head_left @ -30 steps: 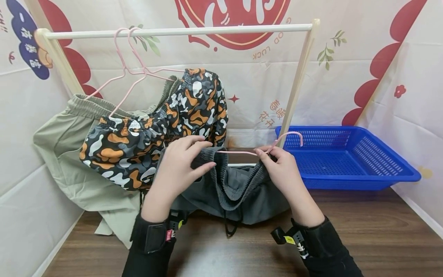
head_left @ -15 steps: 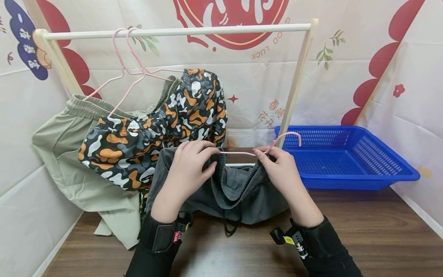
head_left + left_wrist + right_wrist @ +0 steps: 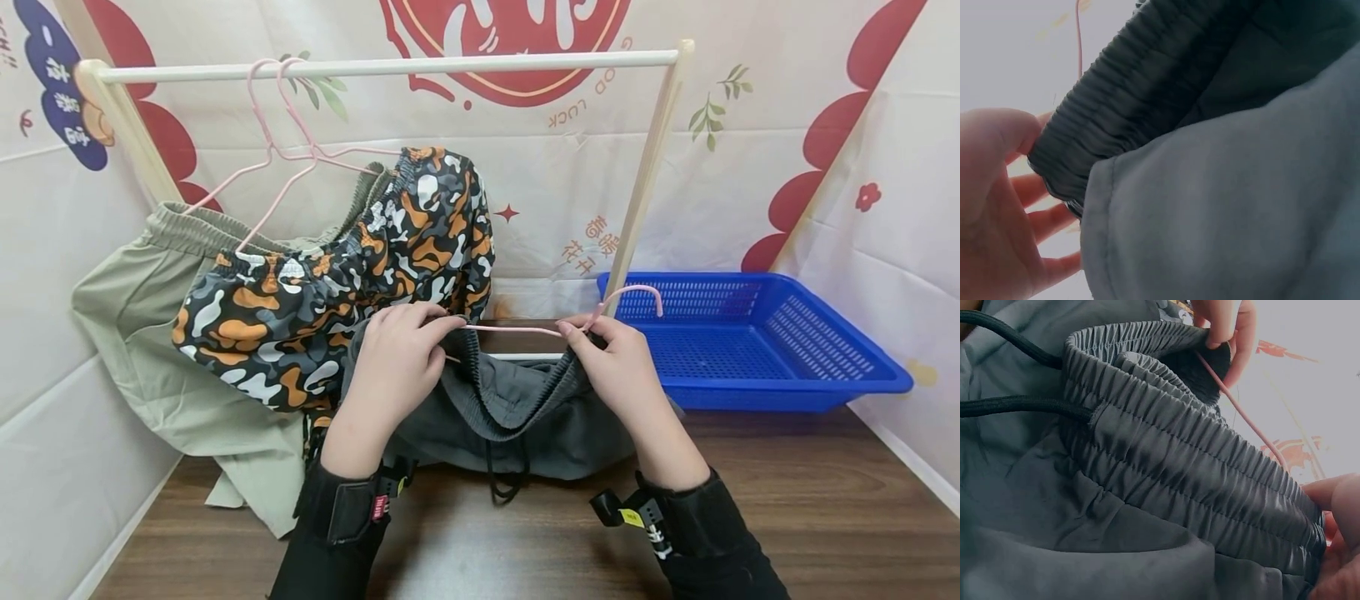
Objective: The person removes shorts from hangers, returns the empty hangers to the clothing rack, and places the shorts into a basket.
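Dark grey pants point(image 3: 525, 454) with a gathered elastic waistband point(image 3: 1166, 450) and black drawstring point(image 3: 1022, 406) lie bunched in front of me. A pink hanger point(image 3: 517, 329) runs across the waistband's opening, its hook pointing right. My left hand point(image 3: 397, 367) pinches the waistband at its left side; in the left wrist view the thumb is on one face and the other fingers are behind. With thumb and fingers, my right hand point(image 3: 618, 367) holds the hanger near its neck together with the waistband's right side. The hanger's left end is partly hidden by cloth and the left hand.
A white rail point(image 3: 465, 65) on a wooden stand carries two pink hangers, with light green pants point(image 3: 165, 333) and camouflage-patterned pants point(image 3: 285, 325) at the left. A blue plastic basket point(image 3: 757, 392) stands right on the brown tabletop point(image 3: 517, 550).
My left hand, its thumb apart from its fingers a second ago, has closed on the waistband. The right hand and hanger have shifted slightly right.
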A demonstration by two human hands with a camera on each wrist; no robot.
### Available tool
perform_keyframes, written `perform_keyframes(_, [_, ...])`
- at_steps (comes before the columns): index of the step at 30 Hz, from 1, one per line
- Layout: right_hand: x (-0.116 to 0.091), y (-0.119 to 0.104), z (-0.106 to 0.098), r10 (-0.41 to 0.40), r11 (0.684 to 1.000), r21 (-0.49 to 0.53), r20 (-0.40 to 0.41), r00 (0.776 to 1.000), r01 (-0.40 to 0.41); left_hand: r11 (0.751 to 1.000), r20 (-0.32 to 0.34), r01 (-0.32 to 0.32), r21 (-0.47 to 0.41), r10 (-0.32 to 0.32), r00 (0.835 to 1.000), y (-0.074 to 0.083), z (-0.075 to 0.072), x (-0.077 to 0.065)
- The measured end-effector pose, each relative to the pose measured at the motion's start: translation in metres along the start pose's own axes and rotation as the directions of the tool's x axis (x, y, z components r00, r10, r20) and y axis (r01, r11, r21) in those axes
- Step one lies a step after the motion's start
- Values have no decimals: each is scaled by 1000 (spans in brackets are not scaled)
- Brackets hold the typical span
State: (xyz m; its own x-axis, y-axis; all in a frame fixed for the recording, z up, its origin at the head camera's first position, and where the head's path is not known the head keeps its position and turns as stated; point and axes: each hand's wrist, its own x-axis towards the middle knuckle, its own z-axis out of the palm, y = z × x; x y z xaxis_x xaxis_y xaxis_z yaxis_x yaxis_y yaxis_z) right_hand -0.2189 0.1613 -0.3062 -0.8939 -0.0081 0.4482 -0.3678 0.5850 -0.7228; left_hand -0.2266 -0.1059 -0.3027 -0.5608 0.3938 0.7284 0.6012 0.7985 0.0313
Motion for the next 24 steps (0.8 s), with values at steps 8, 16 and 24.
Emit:
perform_keyframes(8, [-1,0,-3,-28,1000,-14,-58,998,27,992,16,118,39,-119,993,-5,0,-1])
perform_keyframes(16, [1,3,-7,-43,999,-5,-117,992,43,987,-18,157,39,-157,987,-11,1,-3])
perform_keyframes(24, [1,4,-15,-53,999,-6,-148,987,53,960,16,278,16,-279,960,-19,-9,-4])
